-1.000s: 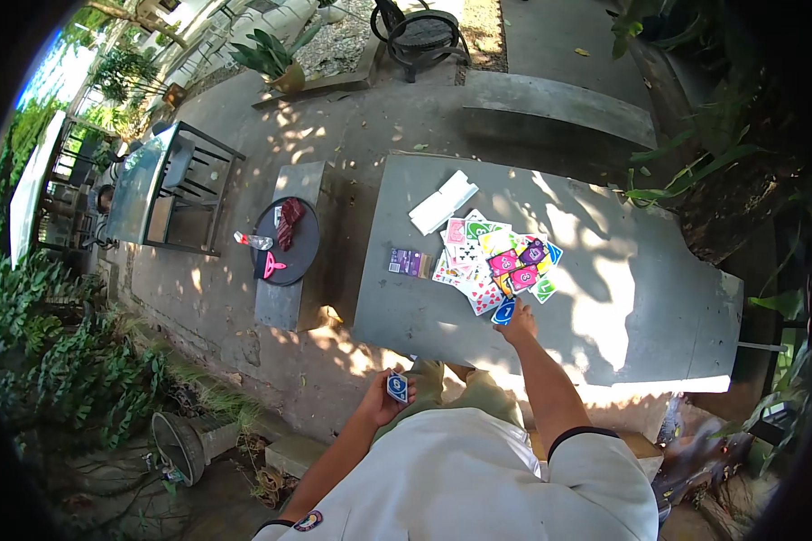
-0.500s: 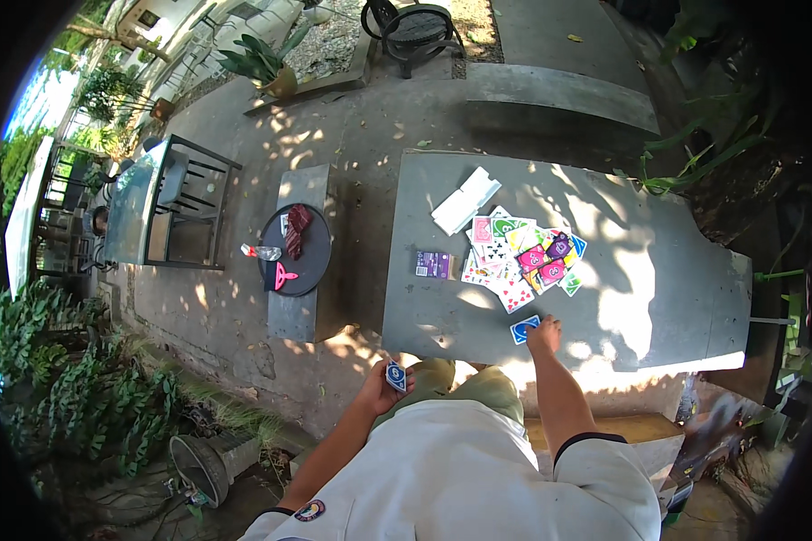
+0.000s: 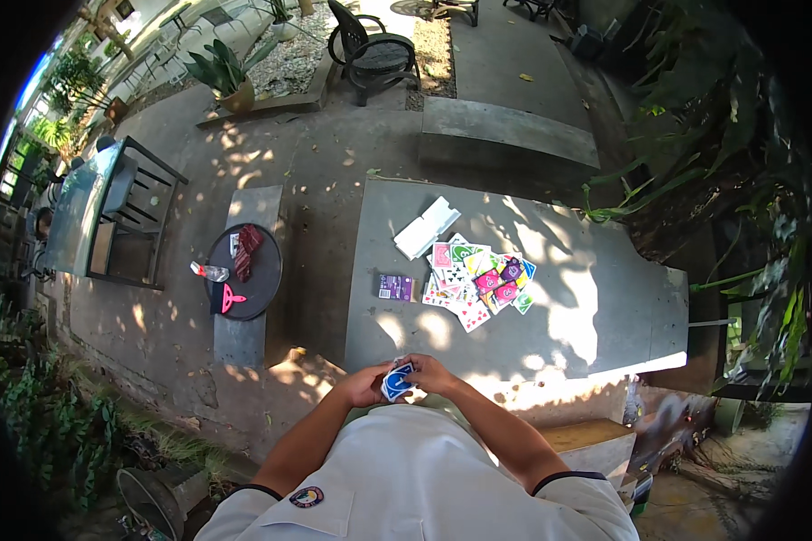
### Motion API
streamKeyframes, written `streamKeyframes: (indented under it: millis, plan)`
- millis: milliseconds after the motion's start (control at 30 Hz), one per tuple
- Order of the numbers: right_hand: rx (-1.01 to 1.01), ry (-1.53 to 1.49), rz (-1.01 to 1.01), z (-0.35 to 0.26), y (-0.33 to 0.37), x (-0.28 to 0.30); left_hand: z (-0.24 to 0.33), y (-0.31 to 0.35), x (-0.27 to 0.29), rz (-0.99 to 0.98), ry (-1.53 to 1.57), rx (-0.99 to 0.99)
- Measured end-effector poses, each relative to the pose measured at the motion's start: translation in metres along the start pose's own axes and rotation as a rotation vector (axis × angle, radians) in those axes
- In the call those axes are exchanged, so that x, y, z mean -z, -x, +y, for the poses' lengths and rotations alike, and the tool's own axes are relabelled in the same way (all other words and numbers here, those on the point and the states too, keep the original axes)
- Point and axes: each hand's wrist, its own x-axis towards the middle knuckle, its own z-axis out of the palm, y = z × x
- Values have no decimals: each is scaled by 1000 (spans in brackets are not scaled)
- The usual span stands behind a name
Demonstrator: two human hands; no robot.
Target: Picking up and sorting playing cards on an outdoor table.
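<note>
"Where is the card stack?"

"Your card stack [image 3: 396,382], a blue card on top, sits between your two hands, just this side of the grey table [image 3: 650,307], at its near edge."

"And the grip?"

"Your left hand [image 3: 364,387] curls round the stack from its left, fingers well closed. Your right hand [image 3: 429,373] meets it from the right with bent fingers. You're touching the cards there, but I can't tell whether you're pinching one or just steadying the lot."

"How far along does it look?"

"Partway, I'd judge. You have one small stack gathered in hand. A loose card pile [image 3: 472,315] lies overlapped and face up, left of the table's middle, with neither of your hands on it; that part looks undone. I can't count either lot."

"What else is around?"

"Toward the table's left edge you have a purple box [image 3: 395,288], and near its far left corner a white case [image 3: 427,228]. Well left of the table, a round tray [image 3: 262,298] holds a dark red cloth [image 3: 247,251] and a pink item [image 3: 233,298]. Beyond the table's far edge is a low bench [image 3: 514,126]."
</note>
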Motion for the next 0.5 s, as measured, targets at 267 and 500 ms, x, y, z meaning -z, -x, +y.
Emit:
streamKeyframes:
  millis: [267, 500]
  plan:
    - [249, 581, 320, -49, 10, -17, 5, 4, 4, -69, 90, -47]
    - [292, 719, 127, -66, 36, -40, -12, -9, 16, -50, 199, -143]
